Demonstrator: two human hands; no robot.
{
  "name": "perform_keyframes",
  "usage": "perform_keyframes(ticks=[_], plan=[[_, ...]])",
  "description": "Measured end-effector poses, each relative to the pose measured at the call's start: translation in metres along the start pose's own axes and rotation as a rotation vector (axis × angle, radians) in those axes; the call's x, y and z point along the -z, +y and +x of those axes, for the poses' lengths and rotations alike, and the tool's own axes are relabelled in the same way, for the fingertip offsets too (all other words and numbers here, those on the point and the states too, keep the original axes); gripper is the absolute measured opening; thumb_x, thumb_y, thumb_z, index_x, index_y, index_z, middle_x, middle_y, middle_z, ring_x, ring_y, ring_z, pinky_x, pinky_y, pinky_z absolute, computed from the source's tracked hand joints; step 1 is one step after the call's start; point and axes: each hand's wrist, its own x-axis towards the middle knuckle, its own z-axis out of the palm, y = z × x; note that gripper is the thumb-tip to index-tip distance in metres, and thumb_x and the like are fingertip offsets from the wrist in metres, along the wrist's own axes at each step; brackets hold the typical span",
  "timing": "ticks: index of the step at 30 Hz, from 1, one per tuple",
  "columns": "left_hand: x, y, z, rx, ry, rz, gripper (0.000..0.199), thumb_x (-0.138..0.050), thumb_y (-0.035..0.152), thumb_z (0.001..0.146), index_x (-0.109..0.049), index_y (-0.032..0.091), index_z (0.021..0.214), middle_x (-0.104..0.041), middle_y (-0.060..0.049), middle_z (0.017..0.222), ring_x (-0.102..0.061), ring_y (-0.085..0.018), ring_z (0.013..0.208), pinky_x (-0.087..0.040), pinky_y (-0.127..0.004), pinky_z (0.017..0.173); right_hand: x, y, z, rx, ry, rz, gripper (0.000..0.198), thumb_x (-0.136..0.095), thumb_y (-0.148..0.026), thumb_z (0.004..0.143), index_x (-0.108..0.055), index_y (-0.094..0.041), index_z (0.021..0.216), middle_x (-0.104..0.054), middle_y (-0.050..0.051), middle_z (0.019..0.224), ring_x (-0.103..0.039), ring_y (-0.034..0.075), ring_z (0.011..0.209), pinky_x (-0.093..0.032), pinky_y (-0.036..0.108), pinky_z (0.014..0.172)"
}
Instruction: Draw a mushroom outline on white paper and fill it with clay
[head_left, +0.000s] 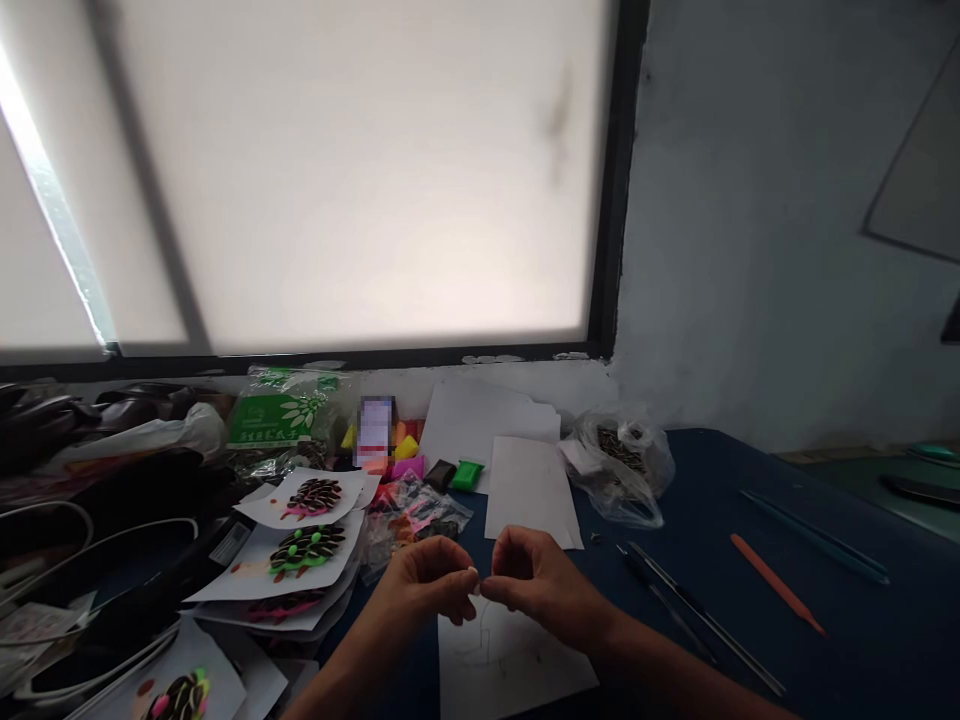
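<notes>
My left hand (427, 580) and my right hand (544, 585) meet above a sheet of white paper (517, 665) with faint pencil lines. Both are closed in a pinch, fingertips nearly touching. A small pale bit (475, 580) shows at the left fingertips; its kind is too small to tell. What the right fingertips hold, if anything, is hidden. Left of my hands lie paper cards with dark striped seeds set in coloured clay, one with green clay (306, 550), another with pink (313, 497). Beyond my hands is a blank white sheet (529, 490).
Clay packs, including a green one (467, 474), lie near a clear plastic bag (420, 510). A bag of seeds (622, 455) stands behind right. An orange tool (776, 580) and slim metal tools (705, 615) lie right. A green seed packet (277, 415) stands back left.
</notes>
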Motion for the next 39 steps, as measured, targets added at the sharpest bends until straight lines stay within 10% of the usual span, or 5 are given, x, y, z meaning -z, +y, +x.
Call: perform_keyframes(ticks=[17,27,39], plan=[[0.001,-0.002,-0.003,-0.104,-0.042,0.4,0.04,-0.065,0.034,0.073,-0.059,0.016,0.109,-0.069,-0.003,0.082,-0.068,-0.019,0.062,-0.054,-0.03,0.057,-0.009,-0.002,-0.003,0.056,0.057,-0.089,0.012,-0.065,-0.024,0.083,-0.066,-0.016,0.075,-0.063,0.0,0.068,-0.056,0.014,0.062,-0.044,0.024,0.059],[-0.005,0.002,-0.017,-0.281,-0.242,1.114,0.05,-0.047,0.01,0.09,-0.06,0.026,0.135,-0.054,-0.008,0.146,-0.041,-0.034,0.139,-0.033,-0.056,0.112,0.0,-0.005,-0.003,0.096,0.151,-0.289,0.011,-0.064,-0.022,0.086,-0.065,-0.017,0.076,-0.063,0.001,0.069,-0.058,0.016,0.065,-0.043,0.026,0.06],[-0.012,-0.011,-0.018,-0.347,-0.051,1.268,0.035,-0.044,0.015,0.092,-0.066,0.022,0.119,-0.06,-0.013,0.108,-0.058,-0.028,0.094,-0.051,-0.041,0.08,-0.002,0.009,-0.02,0.098,0.092,-0.424,0.008,-0.065,-0.02,0.085,-0.072,-0.017,0.081,-0.064,-0.001,0.064,-0.056,0.013,0.056,-0.041,0.022,0.053]])
